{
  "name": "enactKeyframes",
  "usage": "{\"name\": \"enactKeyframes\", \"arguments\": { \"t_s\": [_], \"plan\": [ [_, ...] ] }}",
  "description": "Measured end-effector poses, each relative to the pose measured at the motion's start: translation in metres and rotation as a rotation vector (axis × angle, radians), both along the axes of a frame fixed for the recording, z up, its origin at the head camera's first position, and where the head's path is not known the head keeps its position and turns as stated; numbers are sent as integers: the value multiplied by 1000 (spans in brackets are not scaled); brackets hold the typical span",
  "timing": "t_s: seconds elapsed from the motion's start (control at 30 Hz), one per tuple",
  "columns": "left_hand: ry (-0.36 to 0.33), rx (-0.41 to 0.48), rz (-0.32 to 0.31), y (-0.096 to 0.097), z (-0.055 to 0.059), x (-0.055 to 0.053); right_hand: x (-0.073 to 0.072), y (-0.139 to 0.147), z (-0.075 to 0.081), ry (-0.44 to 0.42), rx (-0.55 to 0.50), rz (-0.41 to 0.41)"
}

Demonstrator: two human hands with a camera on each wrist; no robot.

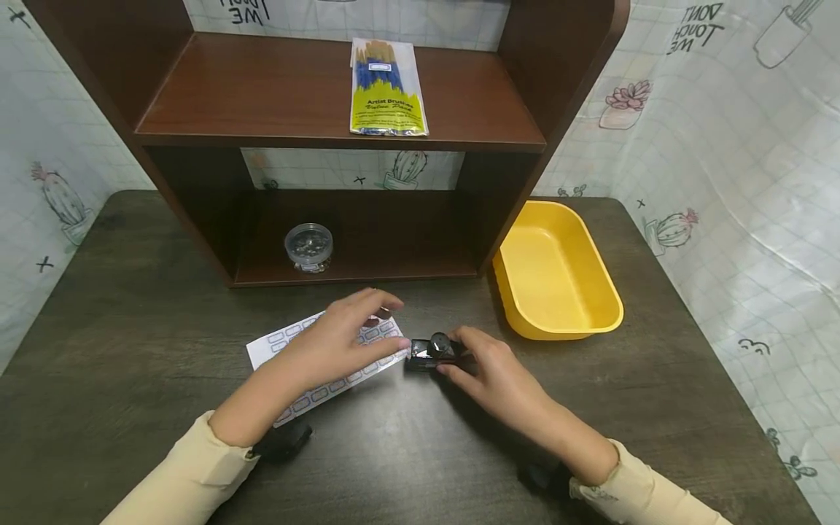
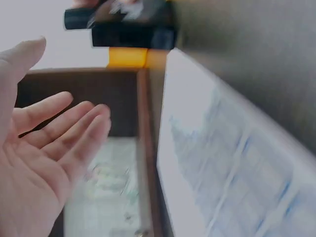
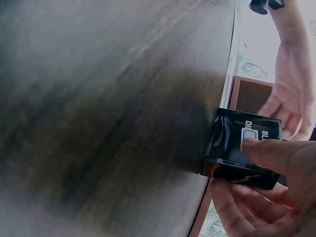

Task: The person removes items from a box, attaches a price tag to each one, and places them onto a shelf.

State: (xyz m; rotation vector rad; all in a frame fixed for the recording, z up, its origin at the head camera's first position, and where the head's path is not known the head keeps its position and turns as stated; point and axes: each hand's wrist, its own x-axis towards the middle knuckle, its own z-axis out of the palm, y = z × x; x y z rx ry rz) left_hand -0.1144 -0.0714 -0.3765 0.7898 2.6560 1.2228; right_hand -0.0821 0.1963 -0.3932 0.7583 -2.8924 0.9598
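Note:
A small, square-sided black bottle (image 1: 423,355) with a round black cap stands on the table, gripped by my right hand (image 1: 495,372). The right wrist view has the thumb pressing a small white label on the bottle's side (image 3: 227,138), with fingers on the opposite side. My left hand (image 1: 341,339) hovers over a white sheet of blue-bordered labels (image 1: 315,394) and holds nothing. Its fingers look loosely extended in the left wrist view, and its thumb points towards the bottle. The sheet's right corner reaches close to the bottle; my left hand and forearm cover part of the sheet.
A brown two-tier shelf (image 1: 341,140) stands at the back. On its upper level lies a pack of artist brushes (image 1: 389,95); a round clear container (image 1: 309,246) sits on the lower one. A yellow bin (image 1: 558,270) is right of the shelf.

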Motion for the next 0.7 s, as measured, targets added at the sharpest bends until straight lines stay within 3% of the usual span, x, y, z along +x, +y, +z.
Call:
{"name": "enactKeyframes", "arguments": {
  "t_s": [0.07, 0.23, 0.33, 0.4, 0.53, 0.7],
  "plan": [
    [72, 50, 60, -11, 6, -1, 1, 0, -1, 0, 1, -10],
    [435, 154, 282, -42, 17, -10, 2, 1, -3, 2, -2, -17],
    [591, 206, 444, -62, 25, -18, 2, 1, -4, 4, -13, -15],
    [641, 241, 543, -74, 28, -23, 2, 1, -4, 3, -24, -13],
    [650, 256, 727, -94, 31, -30, 2, 2, -5, 3, -39, -14],
    [621, 288, 869, -112, 28, -36, 3, 2, -4, -5, -47, -13]
  ]
}}
